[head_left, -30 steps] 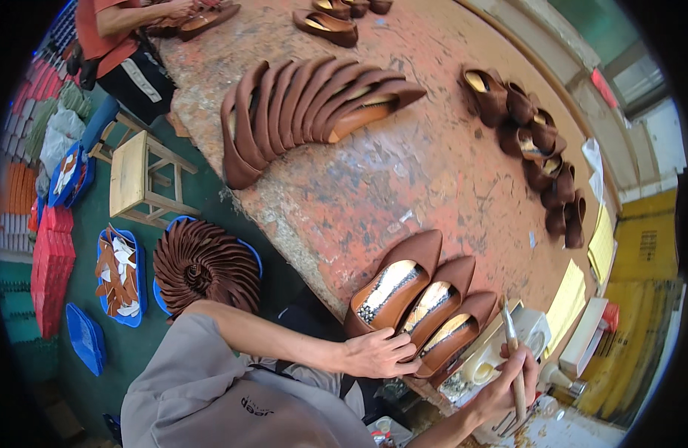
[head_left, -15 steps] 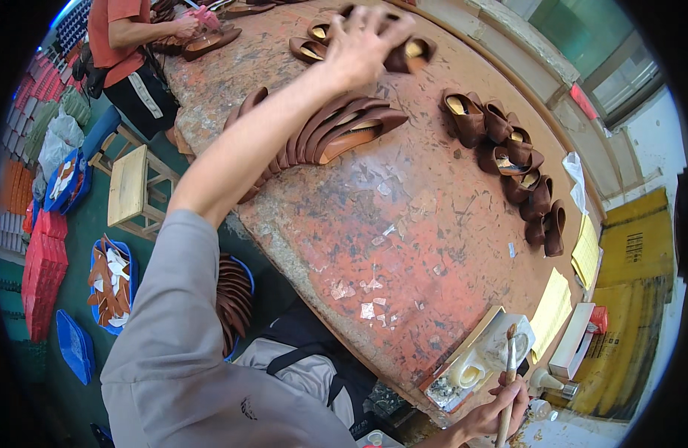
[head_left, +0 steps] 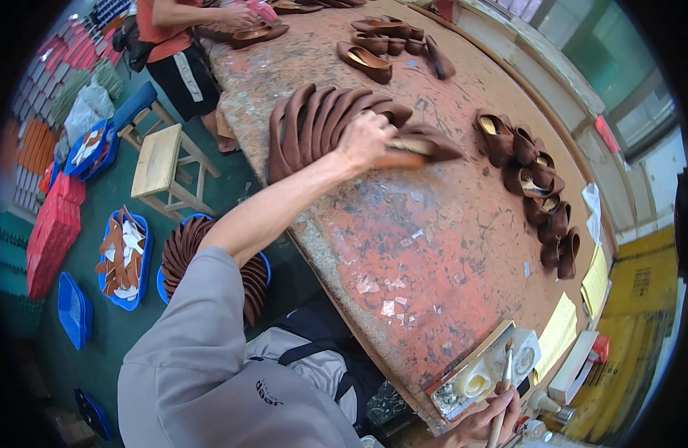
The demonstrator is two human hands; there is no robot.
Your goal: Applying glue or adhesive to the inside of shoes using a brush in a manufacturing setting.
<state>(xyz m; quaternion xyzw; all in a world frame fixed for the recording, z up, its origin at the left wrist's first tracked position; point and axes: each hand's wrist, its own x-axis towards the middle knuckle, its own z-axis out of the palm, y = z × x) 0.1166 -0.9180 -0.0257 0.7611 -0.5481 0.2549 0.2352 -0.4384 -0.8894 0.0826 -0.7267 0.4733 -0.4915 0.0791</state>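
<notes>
My left hand reaches across the worktable, its fingers closed on a brown shoe upper with a tan inside. That upper is blurred, at the near right end of a nested row of brown shoe uppers. My right hand, low on the right, grips a paintbrush by its wooden handle, bristles upward. Just left of the bristles sits a white tray with a round cup of pale liquid.
A cluster of brown shoe uppers lies on the far table, and a curved line of them on the right. Yellow paper lies by the tray. At left are a wooden stool, blue baskets and a co-worker.
My left hand has come back from the far cluster to the nested row and taken hold of an upper. One upper now stands at that cluster's right side. The view has shifted.
</notes>
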